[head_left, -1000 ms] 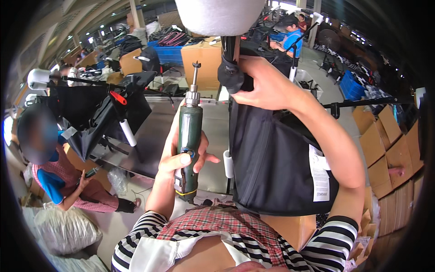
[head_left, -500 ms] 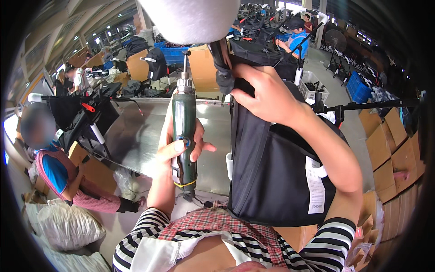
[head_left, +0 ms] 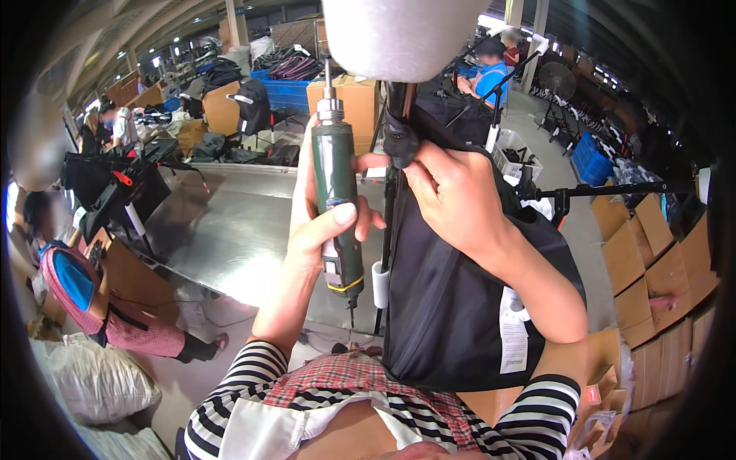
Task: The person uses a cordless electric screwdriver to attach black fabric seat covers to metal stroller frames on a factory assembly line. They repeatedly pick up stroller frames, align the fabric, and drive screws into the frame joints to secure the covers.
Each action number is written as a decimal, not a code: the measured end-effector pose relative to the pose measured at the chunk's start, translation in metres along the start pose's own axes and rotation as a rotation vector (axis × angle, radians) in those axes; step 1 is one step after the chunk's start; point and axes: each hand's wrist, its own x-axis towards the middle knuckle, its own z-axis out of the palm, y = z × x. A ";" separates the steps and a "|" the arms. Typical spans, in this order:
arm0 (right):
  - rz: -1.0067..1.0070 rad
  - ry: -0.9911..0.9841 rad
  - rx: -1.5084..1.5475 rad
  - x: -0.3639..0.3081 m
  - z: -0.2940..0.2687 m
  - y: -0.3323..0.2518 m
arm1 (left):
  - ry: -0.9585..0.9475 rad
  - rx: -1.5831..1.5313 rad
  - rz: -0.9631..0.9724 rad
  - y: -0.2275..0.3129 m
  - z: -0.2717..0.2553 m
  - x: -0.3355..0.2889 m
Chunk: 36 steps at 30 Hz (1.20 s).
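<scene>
My left hand [head_left: 316,230] is wrapped round a green electric screwdriver [head_left: 335,172], held upright with its bit pointing up. My right hand [head_left: 464,195] is closed at a black fitting [head_left: 400,144] on a dark tube, its fingertips pinching near the lower end. Above the fitting, a white padded cover [head_left: 402,38] hides the top of the tube. From there hangs a large black fabric seat [head_left: 452,314] with a white label [head_left: 514,337], in front of my body under my right forearm. The screwdriver's bit stands left of the white cover.
A shiny metal table [head_left: 222,222] lies beyond my left arm. A co-worker in a blue top [head_left: 73,284] stands at the left, another [head_left: 491,80] at the back right. Cardboard boxes [head_left: 652,245] are stacked at the right. White sacks [head_left: 96,379] lie at the lower left.
My left hand has brought the screwdriver closer to the fitting. My right hand keeps its hold there. The view has shifted, and the co-worker at the left appears farther left.
</scene>
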 end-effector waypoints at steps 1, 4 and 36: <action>0.021 -0.011 0.015 0.001 -0.001 -0.001 | -0.003 0.020 0.012 0.001 0.003 0.002; 0.068 -0.023 0.043 0.004 0.000 -0.002 | -0.001 0.041 0.007 0.001 0.004 0.011; -0.057 -0.153 0.051 0.022 0.002 0.039 | -0.113 0.097 -0.446 0.003 -0.012 -0.061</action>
